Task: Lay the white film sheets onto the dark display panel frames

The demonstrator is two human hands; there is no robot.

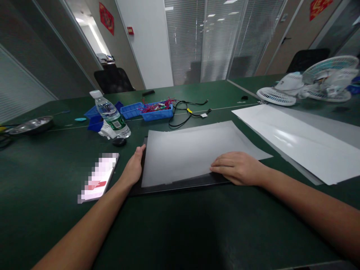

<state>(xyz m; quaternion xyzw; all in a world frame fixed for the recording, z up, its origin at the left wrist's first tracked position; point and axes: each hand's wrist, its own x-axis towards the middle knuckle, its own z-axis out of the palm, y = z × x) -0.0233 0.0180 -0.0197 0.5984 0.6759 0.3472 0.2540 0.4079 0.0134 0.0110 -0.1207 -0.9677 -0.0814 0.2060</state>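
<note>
A thin white translucent sheet [188, 150] lies over a flat black panel [180, 185] on the table in front of me. The panel's dark border shows along the near and left sides, while the sheet's right corner sticks out past it. My left hand [133, 167] grips the panel's left edge, thumb on top and the other fingers mostly hidden. Flat on the sheet's near right part rests my right hand [240, 168], its fingers stretched out and close together.
Left of the panel are a phone [99, 178], a black mouse [119, 141] and a water bottle [111, 116]. Behind lie blue trays [157, 115] with red wires and a black cable [181, 122]. Glossy white sheets [303, 140] and fan parts [289, 90] occupy the right side.
</note>
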